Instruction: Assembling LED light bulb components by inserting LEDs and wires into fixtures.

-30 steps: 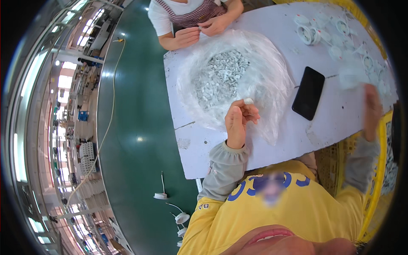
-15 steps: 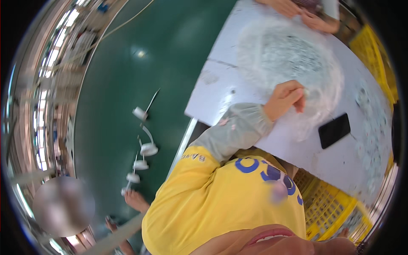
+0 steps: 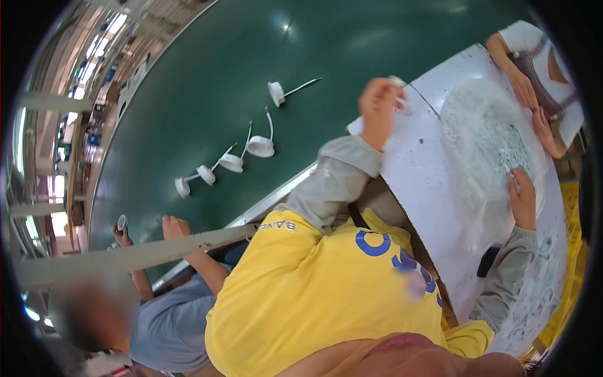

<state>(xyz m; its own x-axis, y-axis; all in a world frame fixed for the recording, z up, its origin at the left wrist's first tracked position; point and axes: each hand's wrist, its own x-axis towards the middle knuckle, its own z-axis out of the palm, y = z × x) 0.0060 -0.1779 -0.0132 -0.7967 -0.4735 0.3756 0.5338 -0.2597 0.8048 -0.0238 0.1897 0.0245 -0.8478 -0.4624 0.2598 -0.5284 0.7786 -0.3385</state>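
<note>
My left hand is raised over the corner of the white table, beside the green surface. Its fingers are closed on a small white piece, blurred and too small to name. My right hand rests at the clear plastic bag, fingers pinched at the edge of a heap of small clear pieces. A tiny piece seems to be between those fingertips, but its kind does not show. Several white round fittings with wire leads lie in a row on the green surface.
Across the table are another person's hands. A co-worker in blue reaches to the green surface at lower left, holding a round white part. A black phone lies by my right forearm. Yellow crates stand at right.
My left hand has moved left from over the bag to the table's corner. My right hand has come into view at the bag. The whole view has turned toward the green surface.
</note>
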